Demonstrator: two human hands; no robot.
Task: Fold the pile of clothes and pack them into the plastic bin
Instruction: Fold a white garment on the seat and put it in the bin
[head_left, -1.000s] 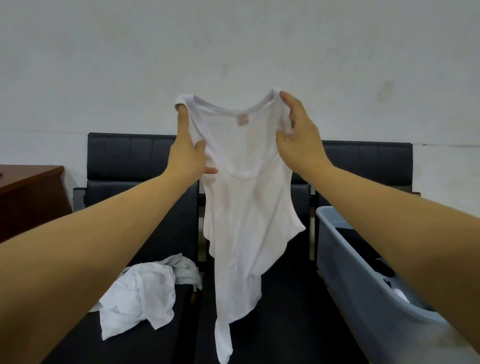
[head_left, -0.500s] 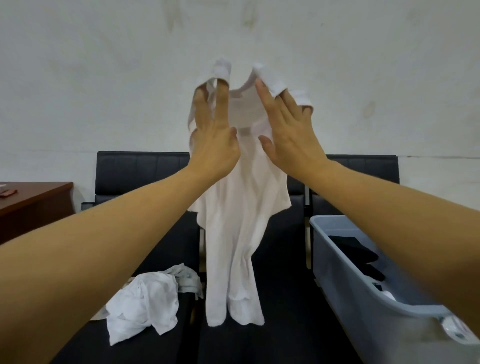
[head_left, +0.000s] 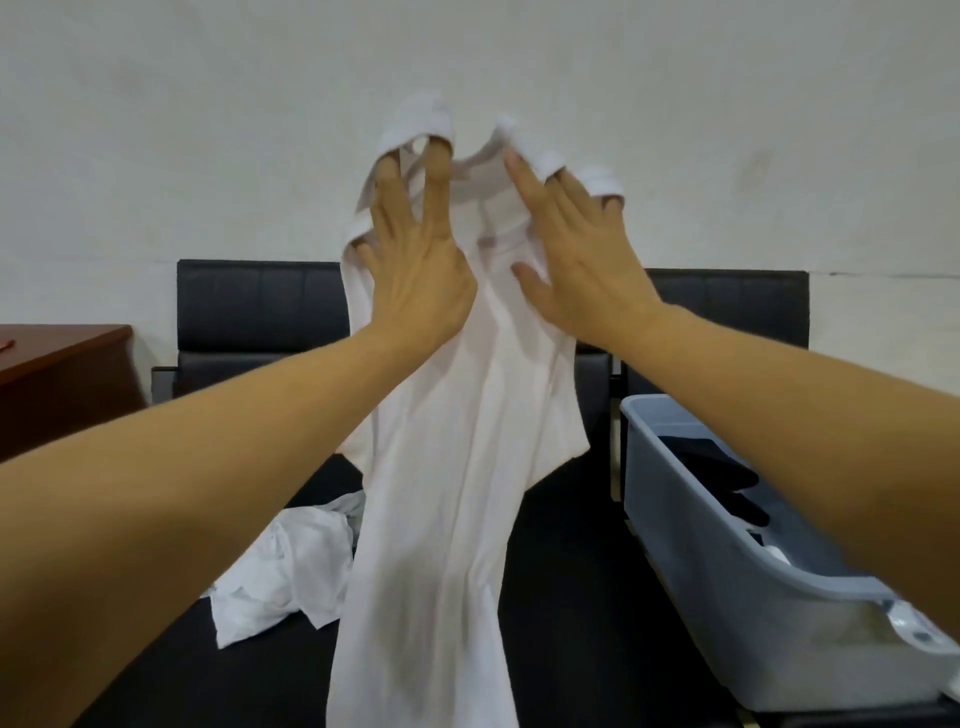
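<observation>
A white top (head_left: 457, 415) hangs up in the air in front of the seats (head_left: 260, 301), its bottom end low by the seat. Its straps loop over the fingertips of the left hand (head_left: 415, 270) and the right hand (head_left: 582, 260). Both hands are spread wide, hooking the straps and not pinching them. This looks like shaking the top flat before folding. Next it should be laid down flat. More white clothes (head_left: 291, 577) wait on the left. The bin (head_left: 727, 582) sits on the right.
</observation>
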